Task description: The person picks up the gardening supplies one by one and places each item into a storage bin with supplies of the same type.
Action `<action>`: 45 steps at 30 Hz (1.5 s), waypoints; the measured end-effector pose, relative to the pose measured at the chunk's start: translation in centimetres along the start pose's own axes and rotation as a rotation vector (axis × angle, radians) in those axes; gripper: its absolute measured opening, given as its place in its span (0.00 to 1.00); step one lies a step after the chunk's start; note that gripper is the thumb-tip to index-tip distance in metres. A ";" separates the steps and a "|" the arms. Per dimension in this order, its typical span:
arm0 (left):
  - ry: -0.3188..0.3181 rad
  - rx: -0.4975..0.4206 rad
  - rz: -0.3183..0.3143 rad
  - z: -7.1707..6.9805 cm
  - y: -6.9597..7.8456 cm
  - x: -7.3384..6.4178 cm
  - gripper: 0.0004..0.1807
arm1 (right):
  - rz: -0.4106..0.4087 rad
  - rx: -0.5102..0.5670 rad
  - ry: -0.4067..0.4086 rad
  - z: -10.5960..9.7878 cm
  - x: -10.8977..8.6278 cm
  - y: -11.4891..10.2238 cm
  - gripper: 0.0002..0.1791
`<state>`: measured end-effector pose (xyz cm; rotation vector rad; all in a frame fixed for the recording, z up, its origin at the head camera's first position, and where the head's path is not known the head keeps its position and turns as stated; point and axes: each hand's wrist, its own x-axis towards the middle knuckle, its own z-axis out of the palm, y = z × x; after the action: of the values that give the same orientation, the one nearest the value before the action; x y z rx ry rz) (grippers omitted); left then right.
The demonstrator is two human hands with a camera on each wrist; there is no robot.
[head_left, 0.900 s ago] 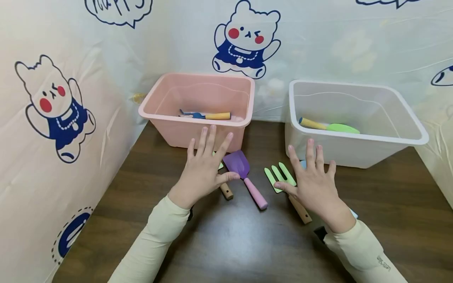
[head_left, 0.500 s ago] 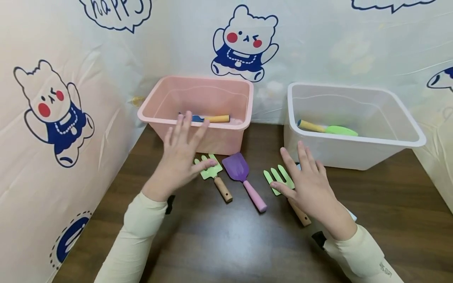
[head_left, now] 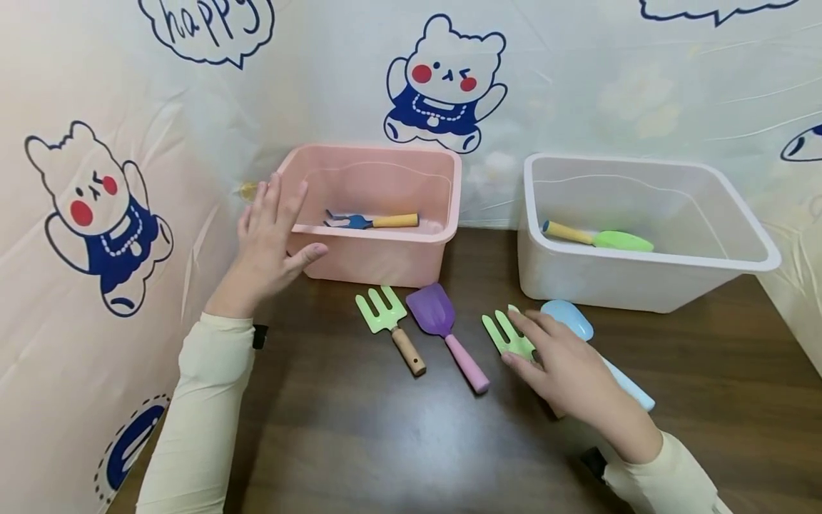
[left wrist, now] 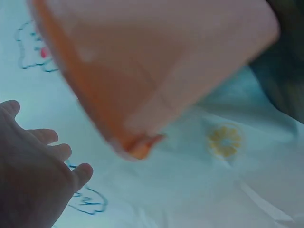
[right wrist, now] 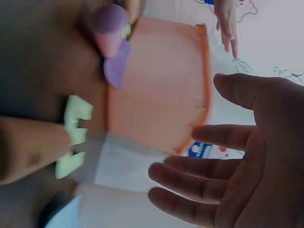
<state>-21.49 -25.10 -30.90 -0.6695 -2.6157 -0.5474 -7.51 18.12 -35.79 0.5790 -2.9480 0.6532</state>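
My left hand (head_left: 266, 239) is held in the air at the near left corner of the pink bin (head_left: 372, 260), fingers spread and holding nothing. Over the right-hand garden fork (head_left: 510, 339) hovers my right hand (head_left: 571, 368), its fingers relaxed and apart; in the head view it hides most of the wooden handle. A light blue shovel (head_left: 568, 319) lies just beyond and to the right of that hand, its middle covered. Between the hands lie another green fork (head_left: 383, 312) with a wooden handle and a purple shovel (head_left: 432, 310) with a pink handle.
Inside the pink bin lies a blue hand rake (head_left: 349, 221) with a yellow handle. A white bin (head_left: 610, 282) at the back right holds a green trowel (head_left: 621, 240). Patterned cloth (head_left: 578, 86) stands behind and beside the dark wooden table (head_left: 359, 442).
My left hand has moved left, from above the left fork to the pink bin's corner, uncovering that fork. My right hand has shifted slightly down, and the blue shovel shows more.
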 end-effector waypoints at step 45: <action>-0.382 -0.136 -0.278 -1.7 -8.6 3.5 0.52 | 0.228 0.106 0.224 3.6 -5.7 5.9 0.11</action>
<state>-28.34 -31.55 -30.16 -0.4901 -3.0801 -0.7480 -4.41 23.49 -42.17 0.1617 -2.8018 0.8389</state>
